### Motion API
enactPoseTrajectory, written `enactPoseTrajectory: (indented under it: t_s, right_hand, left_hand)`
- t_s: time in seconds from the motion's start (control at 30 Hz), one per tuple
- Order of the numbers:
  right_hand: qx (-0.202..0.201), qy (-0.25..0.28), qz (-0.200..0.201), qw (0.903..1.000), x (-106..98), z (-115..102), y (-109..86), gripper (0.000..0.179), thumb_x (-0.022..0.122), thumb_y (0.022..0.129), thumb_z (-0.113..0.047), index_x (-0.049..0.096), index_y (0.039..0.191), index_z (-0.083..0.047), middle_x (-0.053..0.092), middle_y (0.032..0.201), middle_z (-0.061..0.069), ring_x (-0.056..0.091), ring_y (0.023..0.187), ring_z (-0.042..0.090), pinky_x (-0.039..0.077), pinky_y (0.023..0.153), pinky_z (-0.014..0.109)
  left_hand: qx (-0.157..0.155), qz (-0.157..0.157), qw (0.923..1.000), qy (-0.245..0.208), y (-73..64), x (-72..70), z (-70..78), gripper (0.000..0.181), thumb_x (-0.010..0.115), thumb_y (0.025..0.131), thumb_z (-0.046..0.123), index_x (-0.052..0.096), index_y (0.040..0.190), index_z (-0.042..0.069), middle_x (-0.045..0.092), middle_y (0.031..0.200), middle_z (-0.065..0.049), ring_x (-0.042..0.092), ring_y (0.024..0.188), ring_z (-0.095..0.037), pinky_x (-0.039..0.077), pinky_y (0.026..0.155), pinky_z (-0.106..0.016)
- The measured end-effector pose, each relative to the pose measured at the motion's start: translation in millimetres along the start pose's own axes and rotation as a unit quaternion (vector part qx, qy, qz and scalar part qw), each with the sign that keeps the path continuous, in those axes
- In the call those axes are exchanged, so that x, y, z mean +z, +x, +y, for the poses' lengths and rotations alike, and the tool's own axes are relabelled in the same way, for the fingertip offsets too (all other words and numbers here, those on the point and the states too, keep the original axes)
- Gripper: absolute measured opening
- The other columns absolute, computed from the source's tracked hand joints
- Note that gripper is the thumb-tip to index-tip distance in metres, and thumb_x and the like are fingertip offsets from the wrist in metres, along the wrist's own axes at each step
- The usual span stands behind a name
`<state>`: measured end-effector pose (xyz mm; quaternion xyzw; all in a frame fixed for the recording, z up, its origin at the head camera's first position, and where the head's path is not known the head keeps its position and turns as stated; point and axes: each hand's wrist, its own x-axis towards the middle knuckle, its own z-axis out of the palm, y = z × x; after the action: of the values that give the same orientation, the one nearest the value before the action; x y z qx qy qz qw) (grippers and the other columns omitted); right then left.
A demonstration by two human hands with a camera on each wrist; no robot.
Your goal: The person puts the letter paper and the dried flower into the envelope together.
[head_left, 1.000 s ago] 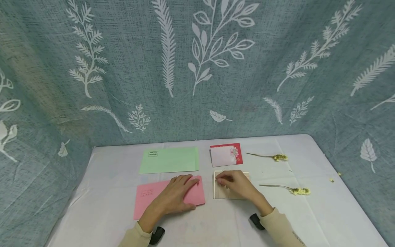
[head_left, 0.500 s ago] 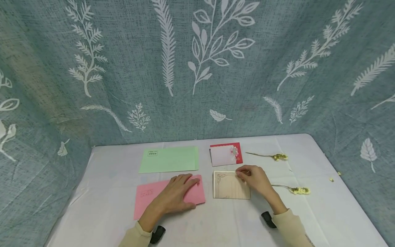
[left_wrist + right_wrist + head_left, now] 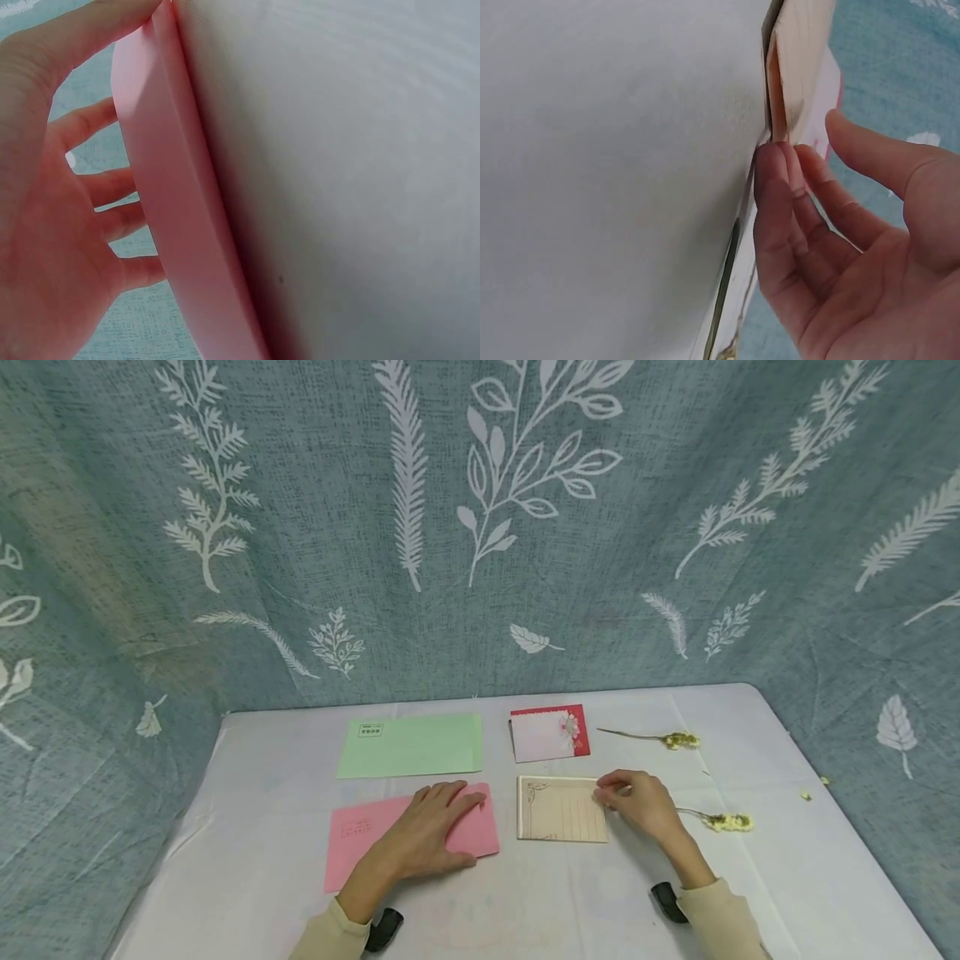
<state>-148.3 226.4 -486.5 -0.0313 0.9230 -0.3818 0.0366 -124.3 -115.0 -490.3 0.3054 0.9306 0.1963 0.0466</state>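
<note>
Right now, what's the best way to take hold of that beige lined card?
Probably by its short right edge, coming in from the right, thumb on top and fingertips beneath. The beige card is thin and lies low on the white cloth, but the right wrist view shows its layers parting slightly near the right hand, which may give fingers a way in.

Hands (image 3: 433, 832) (image 3: 641, 806), envelopes (image 3: 412, 747) (image 3: 372, 843), cards (image 3: 542, 738) (image 3: 561, 814), flower sprigs (image 3: 679, 741) (image 3: 726, 822): two each
</note>
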Motion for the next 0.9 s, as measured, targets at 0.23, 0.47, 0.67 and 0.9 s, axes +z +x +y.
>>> enactPoseTrajectory:
  t_s: [0.23, 0.47, 0.67, 0.9]
  right_hand:
    - [0.035, -0.033, -0.01, 0.9988, 0.9, 3.2, -2.2, 0.033, 0.074, 0.087, -0.024, 0.069, 0.106, 0.003, 0.067, 0.079, 0.003, 0.058, 0.069, 0.013, 0.047, 0.061, 0.03]
    - [0.056, -0.03, -0.017, 0.9978, 1.8, 1.4, -4.1, 0.026, 0.074, 0.087, -0.024, 0.072, 0.092, 0.001, 0.068, 0.076, 0.002, 0.057, 0.066, 0.013, 0.046, 0.058, 0.029]
    - [0.053, -0.033, -0.017, 0.9979, 3.9, 1.6, -5.1, 0.021, 0.075, 0.086, -0.023, 0.072, 0.086, -0.002, 0.067, 0.076, 0.001, 0.055, 0.068, 0.013, 0.044, 0.059, 0.029]
    - [0.063, 0.015, -0.036, 0.9972, 2.0, -0.4, -4.3, 0.021, 0.073, 0.088, -0.023, 0.07, 0.084, -0.003, 0.064, 0.073, 0.002, 0.051, 0.066, 0.014, 0.042, 0.058, 0.029]
  left_hand:
    - [-0.005, -0.003, 1.0, -0.005, 0.6, -1.7, 0.5, 0.08, 0.081, 0.074, 0.044, 0.049, 0.142, 0.018, 0.044, 0.144, -0.016, 0.041, 0.132, -0.035, 0.031, 0.108, -0.058]
    - [0.006, 0.003, 1.0, 0.004, 1.6, -0.5, -0.1, 0.08, 0.081, 0.074, 0.045, 0.05, 0.142, 0.017, 0.045, 0.143, -0.016, 0.042, 0.131, -0.034, 0.033, 0.107, -0.056]
    - [0.007, 0.002, 1.0, 0.003, 1.3, 0.4, -0.2, 0.079, 0.081, 0.074, 0.044, 0.05, 0.142, 0.017, 0.045, 0.143, -0.016, 0.042, 0.131, -0.034, 0.033, 0.106, -0.057]
    - [0.006, 0.004, 1.0, 0.005, 1.6, 0.9, -0.5, 0.079, 0.081, 0.073, 0.044, 0.051, 0.141, 0.017, 0.046, 0.142, -0.016, 0.042, 0.13, -0.034, 0.033, 0.106, -0.057]
